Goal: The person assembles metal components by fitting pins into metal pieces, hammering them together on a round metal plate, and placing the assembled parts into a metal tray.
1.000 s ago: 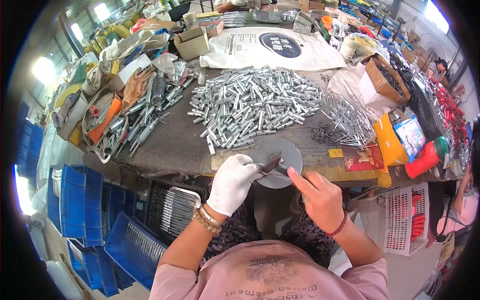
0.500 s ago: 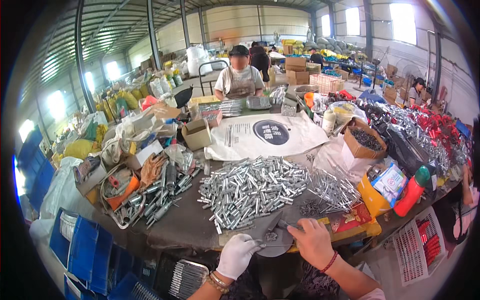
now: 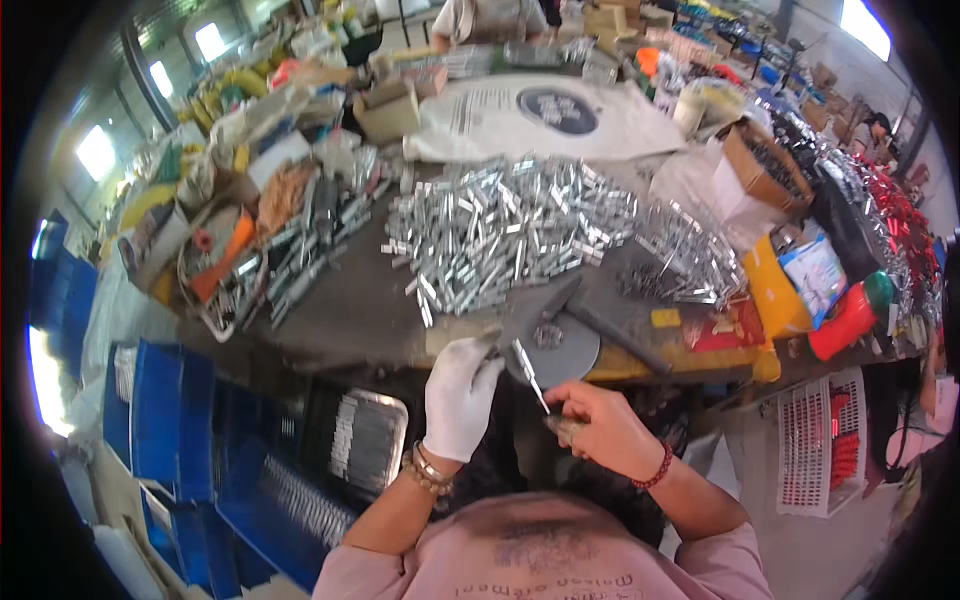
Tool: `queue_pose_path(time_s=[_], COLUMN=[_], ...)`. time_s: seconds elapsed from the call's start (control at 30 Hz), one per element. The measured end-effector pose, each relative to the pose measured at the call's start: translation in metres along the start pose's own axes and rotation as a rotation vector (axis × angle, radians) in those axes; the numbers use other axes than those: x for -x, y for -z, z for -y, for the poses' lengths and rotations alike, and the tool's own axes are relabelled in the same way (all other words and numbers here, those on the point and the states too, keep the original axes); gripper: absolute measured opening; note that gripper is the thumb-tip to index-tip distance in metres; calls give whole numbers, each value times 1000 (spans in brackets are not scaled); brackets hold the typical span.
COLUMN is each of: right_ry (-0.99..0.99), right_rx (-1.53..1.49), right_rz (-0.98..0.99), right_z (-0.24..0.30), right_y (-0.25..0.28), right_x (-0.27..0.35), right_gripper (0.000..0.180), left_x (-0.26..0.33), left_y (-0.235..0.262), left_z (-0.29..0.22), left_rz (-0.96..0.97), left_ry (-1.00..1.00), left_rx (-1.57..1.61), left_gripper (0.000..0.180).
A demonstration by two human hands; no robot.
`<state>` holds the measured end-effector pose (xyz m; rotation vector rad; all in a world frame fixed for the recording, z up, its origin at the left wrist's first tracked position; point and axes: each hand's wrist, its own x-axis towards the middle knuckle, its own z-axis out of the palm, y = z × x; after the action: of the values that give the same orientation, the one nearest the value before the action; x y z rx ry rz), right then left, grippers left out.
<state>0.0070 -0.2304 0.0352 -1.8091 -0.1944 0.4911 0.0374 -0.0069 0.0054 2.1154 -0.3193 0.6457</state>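
A slim shiny metal rod (image 3: 531,376) slants between my hands, in front of a round grey plate (image 3: 585,352) at the table's near edge. Its lower end is pinched in the fingers of my bare right hand (image 3: 610,428). My left hand (image 3: 460,398), in a white glove, is closed beside the rod's upper end; its fingertips hide whatever they may hold. A hammer (image 3: 618,335) lies across the plate, handle toward the right. Beyond it spreads a heap of short silvery metal tubes (image 3: 510,225), with a smaller pile of thin metal pins (image 3: 690,245) to its right.
Tools and metal rods crowd around an orange-handled item (image 3: 225,258) at left. Blue bins (image 3: 175,420) and a metal tray of rods (image 3: 370,440) stand below. At right are a yellow container (image 3: 772,290), a red bottle (image 3: 845,330) and a white basket (image 3: 820,440). A person stands across the table.
My view has tipped downward. My right hand has left the hammer, which now lies on the plate, and pinches the rod nearer to my body. The rod now points up more steeply.
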Motion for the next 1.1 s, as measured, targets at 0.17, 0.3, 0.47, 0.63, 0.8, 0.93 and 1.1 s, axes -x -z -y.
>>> queue_pose_path(time_s=[0.17, 0.3, 0.47, 0.63, 0.8, 0.93, 1.1], right_ry=[-160, -150, -156, -93, 320, 418, 796], right_rx=[-241, -279, -258, -169, 155, 477, 898], right_rz=[50, 35, 27, -59, -254, -579, -775], right_z=[-7, -11, -13, -6, -16, -26, -44], right_y=[-11, -21, -46, -52, -37, 0, 16], right_x=[5, 10, 11, 13, 8, -14, -49], right_gripper=[30, 30, 46, 41, 41, 42, 45], left_x=[24, 27, 42, 38, 64, 111, 214], left_y=[-6, -3, 7, 4, 38, 77, 119], left_z=[-18, -26, -23, -24, 6, 66, 197], left_rz=[156, 260, 177, 190, 48, -292, -564], left_ry=[581, 696, 747, 696, 683, 856, 1306], left_rx=[373, 436, 655, 721, 633, 344, 92], left_gripper=[50, 56, 64, 64, 70, 63, 65])
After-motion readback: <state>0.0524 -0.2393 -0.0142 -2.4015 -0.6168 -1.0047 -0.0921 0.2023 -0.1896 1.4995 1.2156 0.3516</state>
